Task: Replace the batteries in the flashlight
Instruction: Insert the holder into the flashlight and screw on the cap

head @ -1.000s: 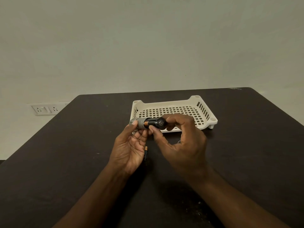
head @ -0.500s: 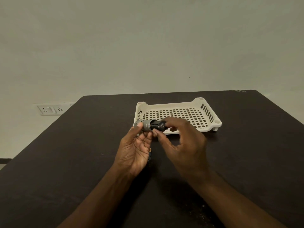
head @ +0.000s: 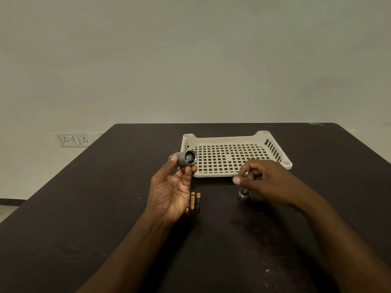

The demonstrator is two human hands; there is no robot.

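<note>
We work at a big dark table (head: 84,208). A white holey basket (head: 230,157) sits at the back. Our left hand (head: 169,193) pinches the gray flashlight (head: 183,159) and turns its open end to us, likely so we can see inside. Our right hand (head: 262,180) hangs loosely curled above the end cap (head: 244,193), holding nothing. Three batteries (head: 194,201) lie side by side near our left hand. There is lots of bare table by the edges.

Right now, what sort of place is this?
Probably a plain indoor room, perhaps an office or lab: a dark table against a bare wall, with a wall socket plate at table height.
</note>
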